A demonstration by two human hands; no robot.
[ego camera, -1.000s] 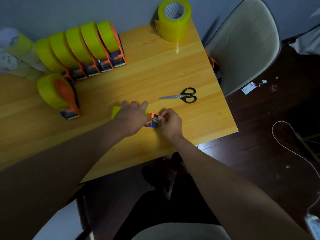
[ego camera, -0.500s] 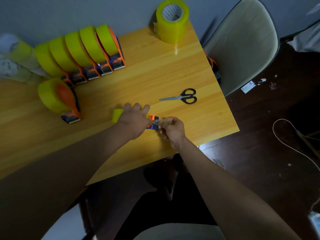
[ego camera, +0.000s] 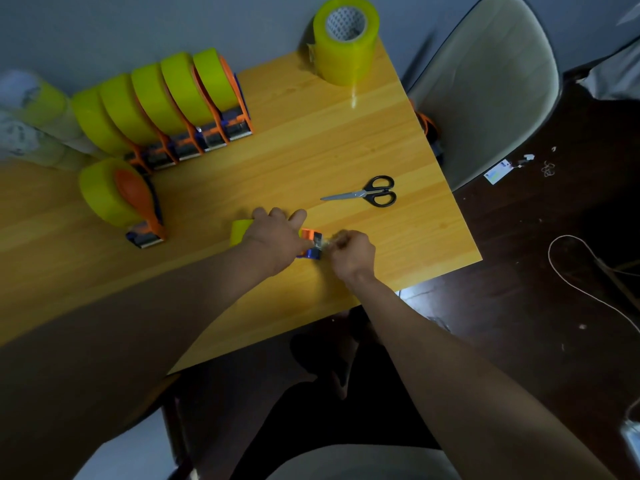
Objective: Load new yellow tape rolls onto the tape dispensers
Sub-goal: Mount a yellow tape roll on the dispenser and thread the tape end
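At the far left edge of the wooden surface (ego camera: 311, 140), pale tape rolls (ego camera: 31, 123) lie blurred (too soft to count). Just right of them stands a row of four loaded dispensers (ego camera: 166, 105), each carrying a yellow roll in an orange frame. Nearer, a fifth loaded dispenser (ego camera: 121, 199) stands apart from the row. Toward the middle of the near edge, the left hand (ego camera: 277, 240) rests over a yellow tape roll (ego camera: 240, 231) seated in an orange and blue dispenser (ego camera: 311, 244), its fingers curled round the roll. Touching the dispenser's right end, the right hand (ego camera: 353, 251) has its fingers pinched narrow on a strip of clear tape (ego camera: 327, 241) drawn from the cutter end. Beyond the hands lie black-handled scissors (ego camera: 367, 195). A spare yellow roll (ego camera: 344, 46) stands upright at the far right corner. Right of the surface sits a pale chair (ego camera: 485, 81) on the dark floor (ego camera: 536, 289).
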